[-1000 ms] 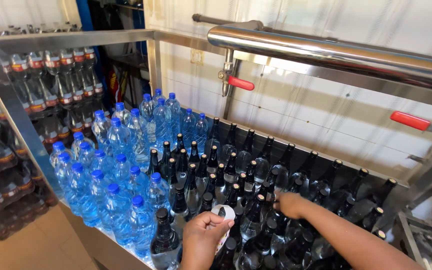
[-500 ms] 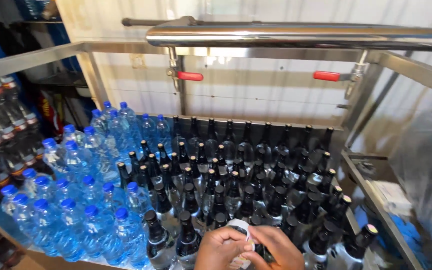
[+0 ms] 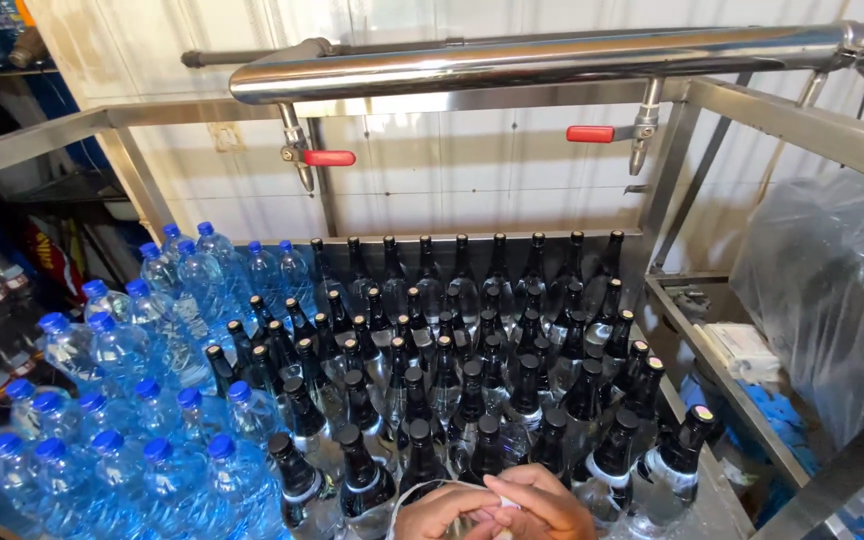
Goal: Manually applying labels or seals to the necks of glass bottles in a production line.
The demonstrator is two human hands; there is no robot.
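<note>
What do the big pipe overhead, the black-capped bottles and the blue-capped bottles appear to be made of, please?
The pipe looks like polished stainless steel: silvery, with mirror-like streaked highlights. The black-capped bottles seem clear and glossy, glass or hard plastic; the view leaves that open. The blue-capped bottles look like thin clear plastic, ribbed and blue-tinted. Both hands, left and right, pinch something small and white.

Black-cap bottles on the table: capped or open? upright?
Capped and upright: the black-capped bottles stand neck-up in rows, every visible neck bearing a black cap. Rear bases are hidden.

both hands, the left hand (image 3: 439,512) and right hand (image 3: 542,503), are cut off by the bottom edge.
</note>
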